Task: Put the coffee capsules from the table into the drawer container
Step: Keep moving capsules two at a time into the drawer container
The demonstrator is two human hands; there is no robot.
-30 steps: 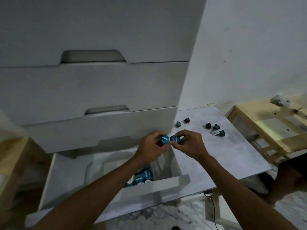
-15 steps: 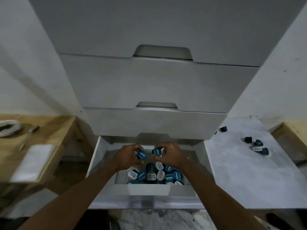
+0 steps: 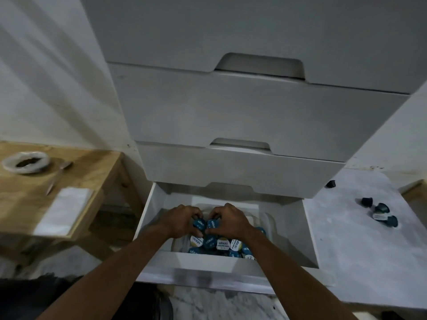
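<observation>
Small blue foil-topped coffee capsules [image 3: 217,244] mostly filled the white open drawer [image 3: 309,241]; my left hand [image 3: 179,220] and right hand [image 3: 228,219] each pinched one above them. I counted four left on the grey table [image 3: 369,262].

A plain home room: white drawer unit [image 3: 242,116], bare wall [image 3: 46,77], unfinished wooden side table [image 3: 76,172], marble-patterned floor [image 3: 219,303].

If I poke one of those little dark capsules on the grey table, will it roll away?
Probably a bit. The capsules on the table look round and tapered, and some lie on their sides, so a poked one would likely roll in a curve, not straight. They look small and light: each of the hands pinches one easily, so a nudge should move it.
</observation>
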